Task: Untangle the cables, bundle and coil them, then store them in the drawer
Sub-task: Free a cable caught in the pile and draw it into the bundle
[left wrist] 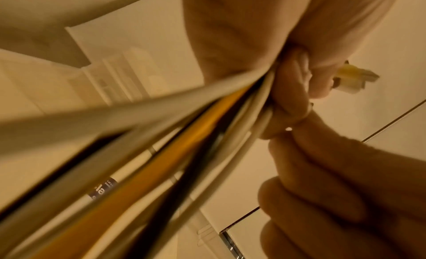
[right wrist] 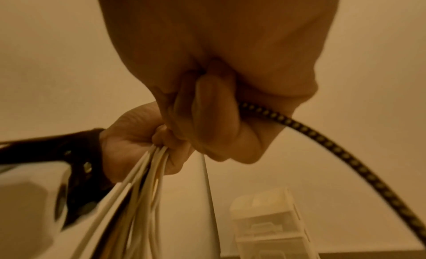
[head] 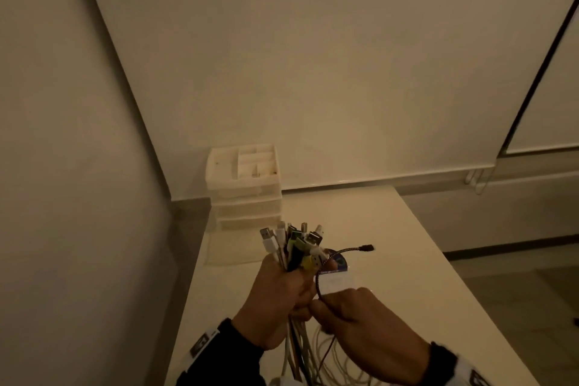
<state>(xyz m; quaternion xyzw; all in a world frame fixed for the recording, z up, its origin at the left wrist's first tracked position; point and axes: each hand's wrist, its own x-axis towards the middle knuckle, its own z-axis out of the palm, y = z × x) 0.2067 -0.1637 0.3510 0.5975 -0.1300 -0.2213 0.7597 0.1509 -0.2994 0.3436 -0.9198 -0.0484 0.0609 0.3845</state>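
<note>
My left hand (head: 282, 298) grips a thick bundle of cables (head: 293, 244) upright over the table, with several plug ends fanning out above the fist. The white, yellow and black cords (left wrist: 196, 135) hang down from it towards the table edge. My right hand (head: 351, 307) sits just right of the left and pinches a braided black-and-tan cable (head: 329, 260), whose small plug (head: 366, 248) sticks out to the right. In the right wrist view that braided cable (right wrist: 306, 133) curves away from my curled fingers, next to the left hand (right wrist: 133, 135).
A white drawer unit (head: 244, 185) with a compartment tray on top stands at the table's far left corner by the wall. A small blue-labelled packet (head: 336, 265) lies on the white table (head: 407, 260) behind my hands. Loose cable loops (head: 332, 360) lie near the front edge.
</note>
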